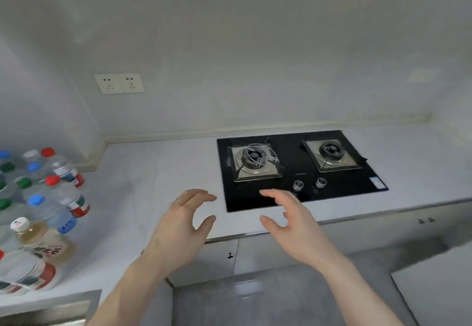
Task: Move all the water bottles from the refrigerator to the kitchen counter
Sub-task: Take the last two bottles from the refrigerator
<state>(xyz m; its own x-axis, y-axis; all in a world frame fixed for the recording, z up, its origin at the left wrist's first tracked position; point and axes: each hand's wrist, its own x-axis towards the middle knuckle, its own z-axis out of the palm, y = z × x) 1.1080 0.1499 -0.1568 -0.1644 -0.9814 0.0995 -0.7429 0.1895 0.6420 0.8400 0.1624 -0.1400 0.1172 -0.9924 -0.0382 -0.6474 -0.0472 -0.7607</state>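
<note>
Several water bottles (65,172) with red, blue, green and white caps stand bunched on the white kitchen counter (143,172) at the far left. A bottle of pale amber drink (43,239) stands among them near the front. My left hand (178,223) and my right hand (291,221) hover side by side above the counter's front edge, palms facing each other. The fingers of both are loosely curved and nothing is held. The refrigerator is out of view.
A black two-burner gas hob (301,193) with two knobs is set into the counter just behind my right hand. Two wall sockets (118,83) sit above the counter. White cabinet doors (217,256) run below. A sink edge (51,308) shows at the bottom left.
</note>
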